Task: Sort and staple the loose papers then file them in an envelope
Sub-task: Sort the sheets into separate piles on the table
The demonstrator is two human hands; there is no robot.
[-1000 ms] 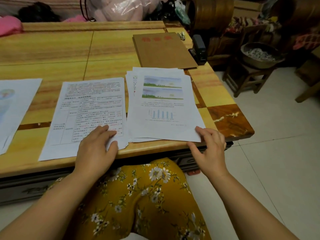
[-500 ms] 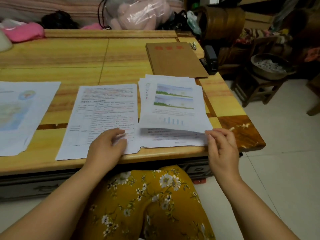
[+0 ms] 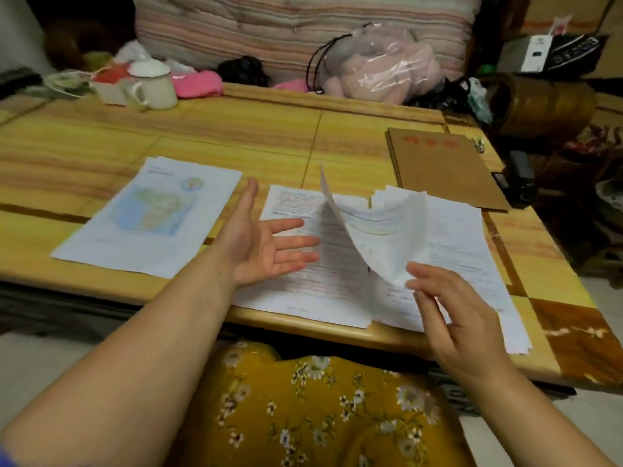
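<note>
A: Head view, only one we've got. We see the right hand at the near bench edge, fingers pinching the bottom corner of a lifted sheet. The sheet curls up and leftward, its top edge in the air.

B: Left hand?

A: Palm up, fingers spread and straight, holding nothing. We see it hovering over the middle pile of text pages, just left of the lifted sheet. We can't tell if it touches the paper.

B: Where do the loose papers lie?

A: We count three groups on the bench. The map sheet lies flat on the left, apart from the rest. The middle pile of text pages sits at the near edge. The right stack lies beside it under the lifted sheet, its near corner hanging past the bench edge.

B: Envelope, stapler?

A: We see the brown envelope flat at the far right, red print on top, its near edge at the right stack. A black stapler sits at the bench's right edge just beside it.

B: Anything else?

A: A white lidded mug at the far left, and a clear plastic bag behind the bench.
</note>
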